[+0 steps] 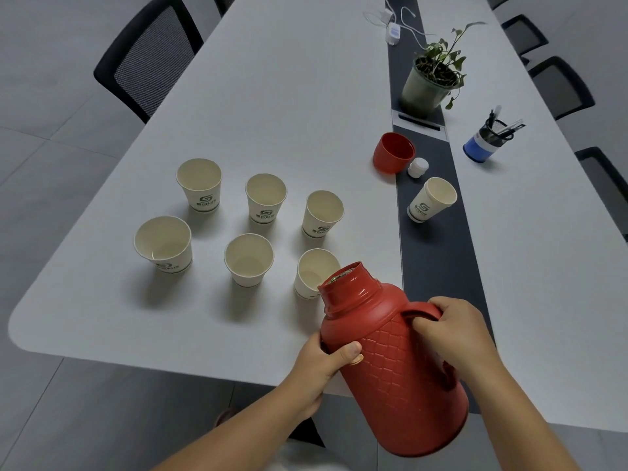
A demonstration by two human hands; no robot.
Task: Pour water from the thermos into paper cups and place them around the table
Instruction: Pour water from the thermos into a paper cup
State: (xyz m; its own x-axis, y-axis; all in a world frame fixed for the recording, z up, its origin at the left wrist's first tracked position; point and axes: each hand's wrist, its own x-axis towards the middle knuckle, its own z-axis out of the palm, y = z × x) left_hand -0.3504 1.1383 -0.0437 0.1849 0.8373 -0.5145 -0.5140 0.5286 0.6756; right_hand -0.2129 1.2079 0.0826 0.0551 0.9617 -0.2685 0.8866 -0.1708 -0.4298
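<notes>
The near edge of the white table [102, 321] runs from a rounded corner at the left toward the lower right, and both forearms reach in across it. Bare tabletop lies to the left of the hands and in front of the cup group.

The red thermos [390, 362] is held above the near edge, tilted so that its open mouth points up and left. The right hand [455, 331] is wrapped around the handle with the fingers curled through it. The left hand [326, 362] is clasped against the side of the body, thumb laid across the quilted surface, remaining fingers hidden behind it.

The thermos mouth is positioned just over the rim of the nearest paper cup [311, 277], which is partly covered by the neck. No stream can be made out. Five further paper cups [249, 258] stand upright in the same group, in two rows, well apart from each other; whether they contain water cannot be told.

On the dark centre strip [438, 266] a seventh cup [431, 200] stands alone. Beyond it the red lid cup [392, 153] rests mouth up, with the white stopper [417, 167] just beside it. Farther back a pen holder [486, 141], a potted plant [430, 83] and a white power adapter [393, 33] with cables are seen. Black chairs [149, 56] line both long sides.
</notes>
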